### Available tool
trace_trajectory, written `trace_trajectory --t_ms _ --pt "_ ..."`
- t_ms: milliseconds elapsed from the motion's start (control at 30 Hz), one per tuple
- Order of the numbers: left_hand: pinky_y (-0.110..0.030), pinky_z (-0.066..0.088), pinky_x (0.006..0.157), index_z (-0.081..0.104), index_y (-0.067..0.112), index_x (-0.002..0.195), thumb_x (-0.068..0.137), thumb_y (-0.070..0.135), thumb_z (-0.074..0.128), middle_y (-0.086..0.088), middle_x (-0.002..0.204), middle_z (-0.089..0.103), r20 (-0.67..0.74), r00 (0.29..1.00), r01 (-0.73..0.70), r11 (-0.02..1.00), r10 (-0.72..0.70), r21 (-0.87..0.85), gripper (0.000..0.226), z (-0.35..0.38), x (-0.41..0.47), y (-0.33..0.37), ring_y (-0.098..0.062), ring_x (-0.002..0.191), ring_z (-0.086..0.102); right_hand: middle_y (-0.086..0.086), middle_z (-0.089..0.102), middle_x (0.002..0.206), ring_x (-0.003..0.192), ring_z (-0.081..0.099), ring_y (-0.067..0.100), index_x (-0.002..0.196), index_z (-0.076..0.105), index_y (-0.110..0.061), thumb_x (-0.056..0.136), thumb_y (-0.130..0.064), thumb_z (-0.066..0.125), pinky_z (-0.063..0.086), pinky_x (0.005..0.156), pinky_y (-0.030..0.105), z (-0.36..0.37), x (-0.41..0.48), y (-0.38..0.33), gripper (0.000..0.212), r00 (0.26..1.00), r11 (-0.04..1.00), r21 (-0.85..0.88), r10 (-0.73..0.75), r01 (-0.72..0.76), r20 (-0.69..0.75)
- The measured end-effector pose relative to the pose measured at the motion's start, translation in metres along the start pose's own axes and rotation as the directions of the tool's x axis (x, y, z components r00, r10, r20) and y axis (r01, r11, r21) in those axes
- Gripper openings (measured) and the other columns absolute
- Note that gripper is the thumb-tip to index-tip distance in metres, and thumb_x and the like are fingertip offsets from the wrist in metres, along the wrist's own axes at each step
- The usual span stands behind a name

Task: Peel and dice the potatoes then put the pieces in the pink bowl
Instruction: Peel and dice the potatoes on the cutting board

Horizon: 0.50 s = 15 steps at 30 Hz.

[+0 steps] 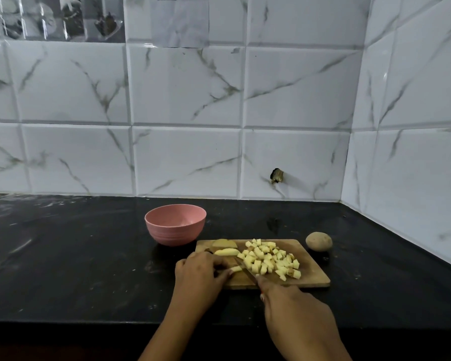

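Nearest, the right hand [297, 311] clamped its fingers round a knife [245, 270]; the left hand [201, 274] pinned a potato strip [235, 268] to the board [314, 273] with curled fingers. Tucked fingertips and even cuts seemed wisest.

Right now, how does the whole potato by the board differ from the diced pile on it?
The whole potato is brown-skinned, unpeeled and in one piece; the diced pile is many small pale yellow cubes. The whole potato sits on the black counter, just off the board's right edge; the diced pile lies on the wooden cutting board. Shared: neither is in the pink bowl yet.
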<state>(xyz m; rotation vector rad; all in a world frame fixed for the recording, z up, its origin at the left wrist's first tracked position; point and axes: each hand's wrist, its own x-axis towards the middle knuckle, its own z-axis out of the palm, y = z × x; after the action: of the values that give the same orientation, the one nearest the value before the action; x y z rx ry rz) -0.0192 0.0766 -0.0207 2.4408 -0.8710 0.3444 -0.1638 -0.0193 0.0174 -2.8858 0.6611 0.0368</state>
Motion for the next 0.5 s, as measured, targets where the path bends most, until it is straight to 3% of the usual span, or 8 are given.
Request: trace_trajectory --t_ms 233,400,500 --pt "-0.03 0.036 0.096 0.065 0.039 0.11 0.09 0.045 0.055 0.018 0.107 0.061 -0.021 1.0 -0.002 1.0 0.001 -0.019 0.023 -0.002 -0.004 0.0 -0.003 0.105 0.049 0.004 0.057 0.124 0.105 0.057 0.019 0.153 0.013 -0.028 0.099 -0.015 0.049 0.04 0.071 0.031 0.009 0.017 -0.008 0.066 0.996 0.991 -0.116 -0.075 0.07 -0.041" --pt "-0.027 0.038 0.098 0.062 0.038 0.111 0.089 0.041 0.059 0.019 0.107 0.064 -0.052 0.999 -0.002 0.994 -0.003 -0.106 0.022 -0.002 -0.01 -0.003 0.003 0.101 0.054 0.001 0.058 0.121 0.101 0.058 0.016 0.153 0.012 -0.036 0.101 -0.023 0.044 0.039 0.064 0.028 0.01 0.017 -0.001 0.061 0.992 0.994 -0.096 -0.062 0.052 -0.111" --pt "-0.026 0.037 0.098 0.064 0.037 0.106 0.088 0.039 0.061 0.019 0.106 0.063 -0.056 0.998 -0.003 0.993 -0.004 -0.121 0.018 -0.004 -0.008 -0.003 0.002 0.099 0.055 0.004 0.054 0.127 0.107 0.055 0.018 0.152 0.008 -0.039 0.101 -0.023 0.044 0.043 0.076 0.031 0.003 0.014 -0.002 0.064 0.998 0.998 -0.052 -0.047 0.045 -0.034"
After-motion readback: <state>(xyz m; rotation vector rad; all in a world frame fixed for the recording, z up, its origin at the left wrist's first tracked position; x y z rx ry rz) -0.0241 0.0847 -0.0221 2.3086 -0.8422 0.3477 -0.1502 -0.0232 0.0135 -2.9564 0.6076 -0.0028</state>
